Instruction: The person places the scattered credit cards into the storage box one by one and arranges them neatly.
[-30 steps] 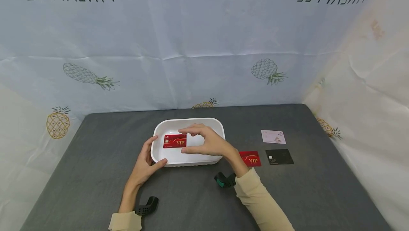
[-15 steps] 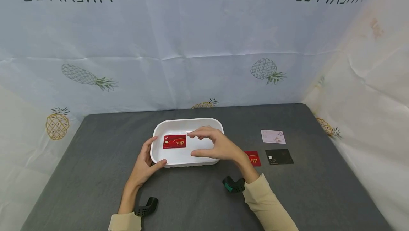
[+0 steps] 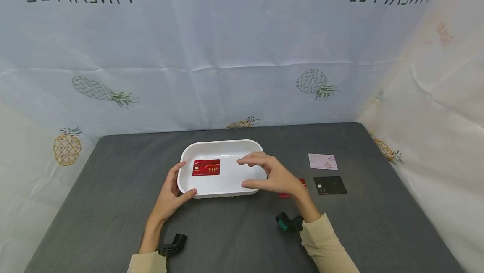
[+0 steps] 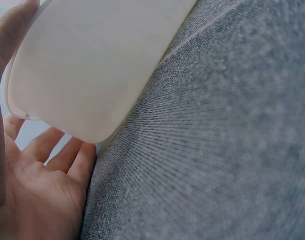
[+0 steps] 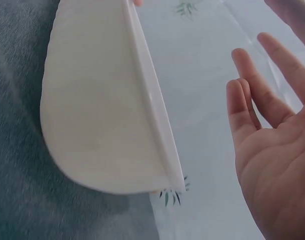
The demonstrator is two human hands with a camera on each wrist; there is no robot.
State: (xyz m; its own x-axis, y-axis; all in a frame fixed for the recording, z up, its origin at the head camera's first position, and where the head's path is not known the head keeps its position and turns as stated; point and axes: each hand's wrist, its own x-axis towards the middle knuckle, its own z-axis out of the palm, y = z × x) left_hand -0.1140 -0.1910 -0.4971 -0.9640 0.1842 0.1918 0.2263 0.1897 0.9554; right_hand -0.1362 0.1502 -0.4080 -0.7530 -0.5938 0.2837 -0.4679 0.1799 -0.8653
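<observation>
A white tray (image 3: 227, 145) stands at the middle of the grey table (image 3: 113, 189). A red VIP card (image 3: 206, 167) lies flat in its left half. My left hand (image 3: 177, 182) cups the tray's near-left corner, thumb along the front wall and fingers against the left rim. The left wrist view shows the tray's wall (image 4: 92, 65) against that palm (image 4: 37, 190). My right hand (image 3: 245, 174) hovers over the tray's right end with relaxed fingers and holds nothing. In the right wrist view its bare palm (image 5: 272, 150) is beside the tray's rim (image 5: 152, 110).
A second red card (image 3: 286, 195) lies right of the tray, mostly hidden under my right hand. A black card (image 3: 330, 185) and a pale pink card (image 3: 322, 161) lie further right. Pineapple-print cloth walls the table's back and sides.
My right hand let go of the red card, left it in the tray and drew back to the right, covering the second red card. The left hand and the tray stayed put.
</observation>
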